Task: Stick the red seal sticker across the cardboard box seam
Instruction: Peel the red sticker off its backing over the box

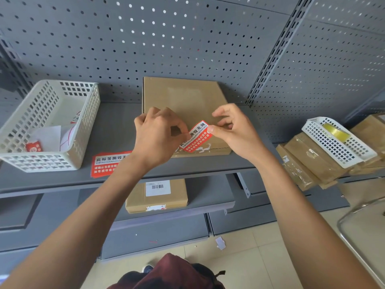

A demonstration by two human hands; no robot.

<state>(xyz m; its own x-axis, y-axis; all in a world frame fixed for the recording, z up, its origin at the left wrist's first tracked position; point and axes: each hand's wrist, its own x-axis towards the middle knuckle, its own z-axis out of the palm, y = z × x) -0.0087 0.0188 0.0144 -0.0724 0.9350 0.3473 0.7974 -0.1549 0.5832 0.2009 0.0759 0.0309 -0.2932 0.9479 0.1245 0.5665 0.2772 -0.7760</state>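
Note:
A flat brown cardboard box (183,94) lies on the grey shelf (116,130), its near edge carrying torn white sticker remains. I hold a red seal sticker (196,136) with white and black print slanted above that near edge. My left hand (156,134) pinches its lower left end. At its upper right end, thumb and finger of my right hand (231,130) grip it. Whether the sticker touches the box I cannot tell.
A sheet of red stickers (108,163) lies left of the box. A white basket (48,124) with papers stands at the far left. On the right are taped parcels (308,161) and a second white basket (337,140). Another box (156,195) sits on the lower shelf.

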